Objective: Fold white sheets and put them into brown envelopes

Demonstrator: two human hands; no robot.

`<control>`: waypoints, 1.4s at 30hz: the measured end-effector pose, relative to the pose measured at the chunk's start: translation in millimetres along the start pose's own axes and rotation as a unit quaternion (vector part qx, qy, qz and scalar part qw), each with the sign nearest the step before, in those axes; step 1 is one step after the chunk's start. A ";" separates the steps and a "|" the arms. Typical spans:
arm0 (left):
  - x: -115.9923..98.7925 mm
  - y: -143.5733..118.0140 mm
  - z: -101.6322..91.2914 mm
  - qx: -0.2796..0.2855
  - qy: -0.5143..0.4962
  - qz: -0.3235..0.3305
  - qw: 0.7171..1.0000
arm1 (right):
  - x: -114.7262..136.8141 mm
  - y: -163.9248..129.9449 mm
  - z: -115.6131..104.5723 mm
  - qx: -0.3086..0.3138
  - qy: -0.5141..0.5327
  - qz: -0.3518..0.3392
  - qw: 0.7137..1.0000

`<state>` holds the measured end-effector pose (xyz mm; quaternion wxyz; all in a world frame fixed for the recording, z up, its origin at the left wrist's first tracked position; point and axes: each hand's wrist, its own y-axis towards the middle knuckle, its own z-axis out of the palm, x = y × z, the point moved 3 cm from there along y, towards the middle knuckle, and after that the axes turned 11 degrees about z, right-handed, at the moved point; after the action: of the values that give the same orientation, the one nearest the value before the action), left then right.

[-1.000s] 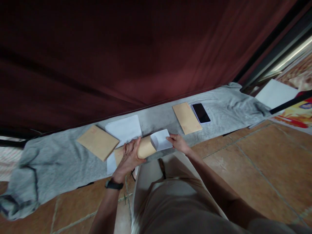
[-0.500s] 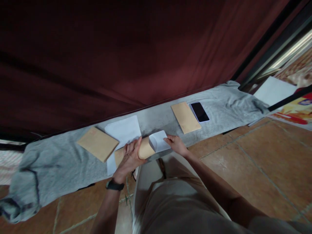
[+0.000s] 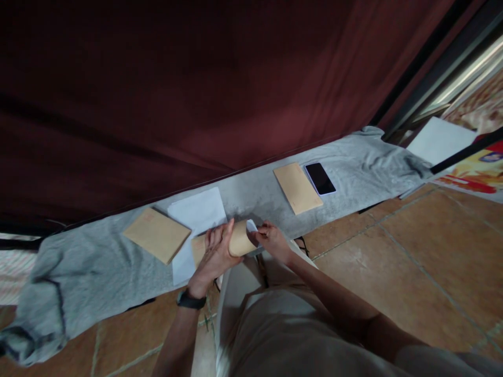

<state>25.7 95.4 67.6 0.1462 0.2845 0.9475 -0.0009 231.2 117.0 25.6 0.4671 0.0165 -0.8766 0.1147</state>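
A brown paper envelope [image 3: 241,239] is bowed open at its right end, over the front of the cloth-covered surface. My left hand [image 3: 217,250] is closed around its middle, thumb and fingers squeezing it into a curve. At the mouth, my right hand [image 3: 275,243] pinches a folded white paper [image 3: 251,226], most of which is inside the envelope; only a small piece shows. Under and behind the left hand lie white sheets [image 3: 199,208]. To their left rests a stack of brown envelopes [image 3: 157,234].
Another brown envelope or small stack [image 3: 297,188] lies right of my hands, beside a dark-screened phone [image 3: 320,178]. A grey cloth [image 3: 90,272] covers the long narrow surface. Behind it hangs a dark red curtain [image 3: 236,94]. Tiled floor [image 3: 377,272] shows in front.
My right hand has moved left, and the white paper has slid deeper into the envelope. My left hand has shifted slightly right with the envelope.
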 end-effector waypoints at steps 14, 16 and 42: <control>-9.9 3.6 -4.1 -0.015 0.015 0.026 0.999 | 6.7 -1.1 4.2 0.017 -0.003 0.059 0.998; -11.4 4.2 -4.8 -0.015 0.019 0.031 0.999 | 8.3 -1.8 3.1 0.019 -0.002 0.067 0.998; -15.9 12.1 -4.7 0.005 0.054 0.056 0.997 | 7.0 1.5 -5.2 0.035 0.047 0.116 0.992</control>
<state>43.5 97.4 77.5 0.0934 0.3373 0.9366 0.0182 231.3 120.1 33.8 0.4909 -0.0744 -0.8449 0.1993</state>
